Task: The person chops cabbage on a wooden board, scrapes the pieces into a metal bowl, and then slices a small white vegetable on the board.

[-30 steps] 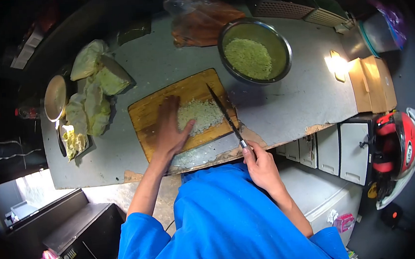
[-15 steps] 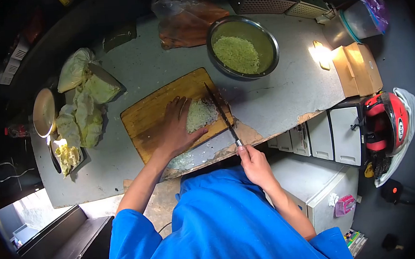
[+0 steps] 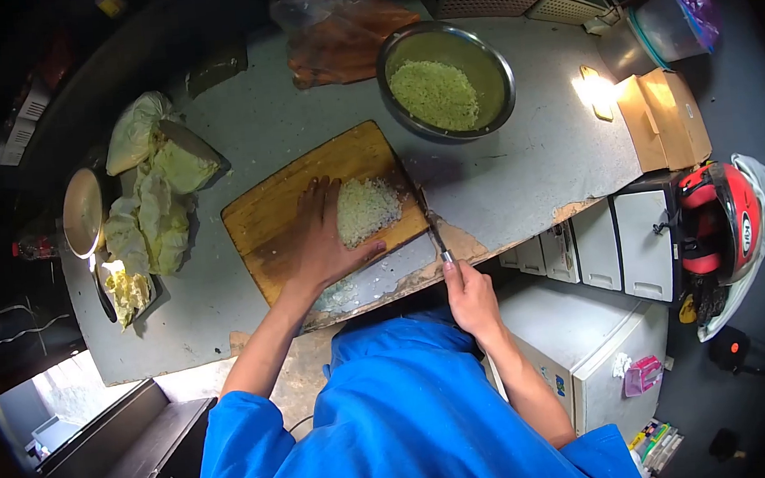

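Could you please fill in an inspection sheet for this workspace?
Surface: grey table, front edge chipped.
Job's things: wooden cutting board bearing finely chopped vegetable, probably cabbage; knife along the board's right edge; metal bowl holding more choppings.
Clutter: loose cabbage leaves at left; plastic bag with orange contents behind the board; cardboard box at right.
Grips: left grip spread over the board beside the heap; right grip closed round the knife's handle.
Cables: pale wire-like strands at far left.
Surroundings: red motorcycle helmet and white drawers at right.
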`<state>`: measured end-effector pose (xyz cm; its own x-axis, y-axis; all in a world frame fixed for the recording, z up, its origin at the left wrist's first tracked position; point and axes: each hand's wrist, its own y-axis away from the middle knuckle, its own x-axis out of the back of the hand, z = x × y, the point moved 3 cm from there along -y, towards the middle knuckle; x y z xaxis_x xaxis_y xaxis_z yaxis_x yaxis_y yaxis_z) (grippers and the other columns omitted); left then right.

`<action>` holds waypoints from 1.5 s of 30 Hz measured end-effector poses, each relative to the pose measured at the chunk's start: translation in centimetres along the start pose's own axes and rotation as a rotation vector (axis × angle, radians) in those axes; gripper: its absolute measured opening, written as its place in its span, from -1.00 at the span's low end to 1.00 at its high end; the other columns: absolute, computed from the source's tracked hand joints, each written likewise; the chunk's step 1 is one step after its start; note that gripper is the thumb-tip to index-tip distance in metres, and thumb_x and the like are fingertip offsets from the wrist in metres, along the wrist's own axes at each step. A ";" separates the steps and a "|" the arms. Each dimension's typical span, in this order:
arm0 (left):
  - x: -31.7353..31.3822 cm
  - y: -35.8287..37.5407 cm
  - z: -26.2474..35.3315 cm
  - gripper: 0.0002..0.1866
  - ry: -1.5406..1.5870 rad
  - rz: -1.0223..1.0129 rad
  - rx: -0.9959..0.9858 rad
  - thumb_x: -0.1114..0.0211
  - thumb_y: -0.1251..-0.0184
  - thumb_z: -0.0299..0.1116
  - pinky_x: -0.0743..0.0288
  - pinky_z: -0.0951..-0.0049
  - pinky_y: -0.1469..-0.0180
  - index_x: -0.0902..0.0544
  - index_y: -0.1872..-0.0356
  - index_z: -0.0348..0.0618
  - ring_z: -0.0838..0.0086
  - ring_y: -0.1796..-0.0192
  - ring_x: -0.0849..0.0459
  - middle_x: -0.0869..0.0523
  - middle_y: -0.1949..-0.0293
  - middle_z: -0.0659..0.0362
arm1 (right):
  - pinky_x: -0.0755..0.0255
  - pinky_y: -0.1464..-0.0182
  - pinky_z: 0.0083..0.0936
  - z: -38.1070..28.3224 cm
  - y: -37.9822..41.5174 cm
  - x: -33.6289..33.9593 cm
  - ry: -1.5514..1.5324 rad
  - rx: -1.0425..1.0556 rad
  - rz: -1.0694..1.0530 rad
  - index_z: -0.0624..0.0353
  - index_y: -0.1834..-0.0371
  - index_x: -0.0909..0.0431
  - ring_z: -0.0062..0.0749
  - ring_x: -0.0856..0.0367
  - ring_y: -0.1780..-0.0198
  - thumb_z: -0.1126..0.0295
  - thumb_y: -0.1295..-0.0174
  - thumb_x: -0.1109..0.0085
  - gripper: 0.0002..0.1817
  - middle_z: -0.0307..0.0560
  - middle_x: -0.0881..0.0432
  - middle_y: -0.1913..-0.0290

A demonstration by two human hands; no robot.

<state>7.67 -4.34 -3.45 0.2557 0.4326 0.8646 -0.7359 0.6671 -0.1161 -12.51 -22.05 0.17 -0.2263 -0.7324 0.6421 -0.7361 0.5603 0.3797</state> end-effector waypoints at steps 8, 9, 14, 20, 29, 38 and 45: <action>-0.7 -1.7 0.4 0.23 0.077 0.006 -0.065 -0.63 0.03 0.27 -0.11 -0.12 -0.62 -0.28 -0.54 -0.36 -0.18 -0.58 -0.25 -0.36 -0.51 -0.26 | -0.51 0.19 0.17 0.2 -0.3 -1.0 -0.048 0.048 -0.134 0.30 0.17 -0.54 0.47 -0.67 0.23 0.06 -0.60 0.02 -0.55 0.41 -0.65 0.45; -0.5 -1.4 0.2 0.23 0.066 -0.002 -0.064 -0.63 0.03 0.27 -0.11 -0.12 -0.62 -0.28 -0.54 -0.36 -0.18 -0.58 -0.25 -0.36 -0.51 -0.26 | -0.50 0.22 0.18 -0.2 -0.3 -0.3 -0.046 0.059 -0.117 0.30 0.20 -0.53 0.47 -0.67 0.25 0.07 -0.59 0.00 -0.56 0.40 -0.64 0.47; -0.8 -1.0 0.3 0.23 -0.021 0.007 -0.027 -0.67 0.05 0.24 -0.18 -0.09 -0.60 -0.28 -0.54 -0.34 -0.21 -0.57 -0.28 -0.34 -0.51 -0.27 | -0.49 0.28 0.20 0.6 -1.5 -0.2 -0.043 0.054 -0.090 0.31 0.21 -0.52 0.48 -0.66 0.31 0.09 -0.58 -0.02 -0.57 0.40 -0.64 0.49; -1.9 -3.6 0.6 0.33 0.196 -0.056 -0.011 -0.72 0.09 0.18 -0.17 -0.08 -0.61 -0.15 -0.60 -0.32 -0.21 -0.58 -0.27 -0.34 -0.53 -0.25 | -0.52 0.23 0.22 -1.0 -1.4 -2.3 -0.050 0.102 -0.110 0.32 0.23 -0.51 0.49 -0.66 0.31 0.09 -0.59 0.00 -0.56 0.42 -0.66 0.45; -1.1 -3.3 0.6 0.21 0.029 -0.112 -0.102 -0.67 0.01 0.20 -0.14 -0.12 -0.62 -0.26 -0.57 -0.27 -0.19 -0.60 -0.26 -0.34 -0.53 -0.27 | -0.51 0.24 0.16 -2.4 -0.4 -2.6 -0.045 0.039 -0.041 0.30 0.21 -0.52 0.43 -0.67 0.31 0.10 -0.59 -0.01 -0.58 0.35 -0.66 0.48; -0.5 -4.3 -0.3 0.00 0.150 -0.232 -0.293 -0.58 -0.20 0.12 -0.19 -0.06 -0.60 -0.36 -0.52 -0.30 -0.14 -0.58 -0.29 -0.39 -0.49 -0.24 | -0.51 0.18 0.15 -4.3 1.9 -3.8 -0.213 -0.130 -0.054 0.32 0.19 -0.52 0.45 -0.67 0.21 0.08 -0.63 0.05 -0.55 0.40 -0.67 0.39; -0.9 -3.4 -0.7 -0.11 0.170 -0.216 -0.288 -0.52 -0.30 0.04 -0.28 -0.01 -0.55 -0.39 -0.48 -0.34 -0.15 -0.56 -0.32 -0.41 -0.48 -0.24 | -0.52 0.08 0.22 -5.0 1.4 -4.6 -0.100 -0.142 -0.067 0.34 0.17 -0.51 0.54 -0.65 0.15 0.06 -0.63 0.11 -0.52 0.48 -0.68 0.34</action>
<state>10.43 -6.59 -4.21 0.5035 0.3417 0.7936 -0.4539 0.8861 -0.0935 -9.32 -15.96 1.13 -0.2471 -0.8008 0.5456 -0.6561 0.5527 0.5139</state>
